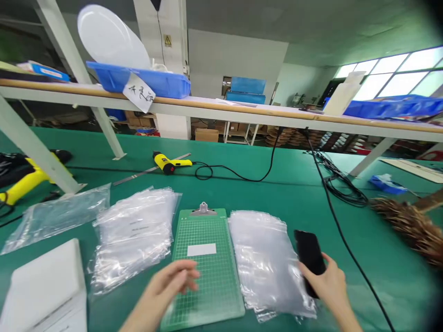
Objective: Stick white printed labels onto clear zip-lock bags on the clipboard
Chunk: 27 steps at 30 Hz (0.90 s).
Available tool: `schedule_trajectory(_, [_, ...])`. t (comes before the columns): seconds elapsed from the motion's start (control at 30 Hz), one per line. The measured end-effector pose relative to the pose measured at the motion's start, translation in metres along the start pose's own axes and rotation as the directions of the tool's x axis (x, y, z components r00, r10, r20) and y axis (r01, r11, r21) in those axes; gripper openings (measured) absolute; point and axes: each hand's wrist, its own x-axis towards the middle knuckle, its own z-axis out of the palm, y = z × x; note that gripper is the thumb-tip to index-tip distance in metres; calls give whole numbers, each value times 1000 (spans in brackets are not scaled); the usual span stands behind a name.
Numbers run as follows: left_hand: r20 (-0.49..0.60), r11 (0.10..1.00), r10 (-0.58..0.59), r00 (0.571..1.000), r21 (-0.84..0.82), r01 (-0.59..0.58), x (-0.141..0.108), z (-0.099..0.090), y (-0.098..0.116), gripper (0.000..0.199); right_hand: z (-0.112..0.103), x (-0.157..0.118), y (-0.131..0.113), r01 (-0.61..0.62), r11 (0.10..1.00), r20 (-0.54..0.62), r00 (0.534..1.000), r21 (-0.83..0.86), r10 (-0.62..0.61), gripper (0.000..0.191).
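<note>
Plainly black, slim, dark-faced phone (309, 251), in right hand (328, 281).

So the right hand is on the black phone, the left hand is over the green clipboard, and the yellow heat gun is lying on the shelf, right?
Not quite: the head view shows the yellow heat gun lying on the green table, below the shelf. The rest is right.

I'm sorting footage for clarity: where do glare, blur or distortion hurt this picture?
Head view: the windows are nearly washed out; glare whitens patches of the left bag stack and right bag stack; the left hand looks soft, probably from motion; the right-hand corners darken, and objects near the edges look stretched, likely by a wide lens.
</note>
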Motion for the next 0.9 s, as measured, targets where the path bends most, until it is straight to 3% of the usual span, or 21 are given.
schedule_trajectory(0.07, [154, 996, -89, 984, 45, 83, 20, 48, -9, 46, 5, -43, -30, 181, 952, -87, 983, 248, -164, 84])
schedule_trajectory(0.13, [255, 994, -97, 962, -16, 104, 34, 93, -19, 49, 10, -87, -60, 287, 857, -127, 958, 428, -257, 77])
schedule_trajectory(0.23, [289, 976, -44, 956, -193, 103, 40, 129, -29, 47, 12, -136, -90, 201, 750, -21, 970, 631, -243, 74])
schedule_trajectory(0.3, [264, 963, -21, 964, -254, 91, 39, 132, -28, 44, 8, -153, -96, 115, 641, 99, 952, 759, -289, 72])
schedule_trajectory(0.37, [235, 960, -21, 972, -267, 86, 36, 125, -22, 44, 1, -160, -95, -40, 467, 245, 889, 883, -387, 75])
schedule_trajectory(0.4, [226, 960, -28, 974, -267, 90, 35, 120, -18, 43, -3, -161, -93, -150, 378, 324, 830, 913, -453, 80])
schedule_trajectory(0.47, [209, 962, -34, 977, -258, 89, 31, 113, -10, 42, -10, -162, -91, -378, 275, 466, 670, 884, -578, 94])
schedule_trajectory(0.53, [209, 967, -33, 977, -240, 84, 28, 110, -4, 39, -15, -163, -90, -509, 276, 551, 535, 815, -641, 103])
schedule_trajectory(0.57, [219, 970, -33, 975, -229, 84, 27, 110, -2, 38, -16, -164, -89, -533, 285, 569, 504, 797, -649, 106])
schedule_trajectory(0.73, [246, 978, -64, 967, -177, 110, 23, 113, -1, 39, -10, -169, -82, -561, 226, 553, 525, 796, -647, 111])
schedule_trajectory(0.9, [256, 976, -83, 963, -177, 131, 23, 112, -4, 40, -8, -169, -76, -616, 196, 590, 539, 763, -601, 88])
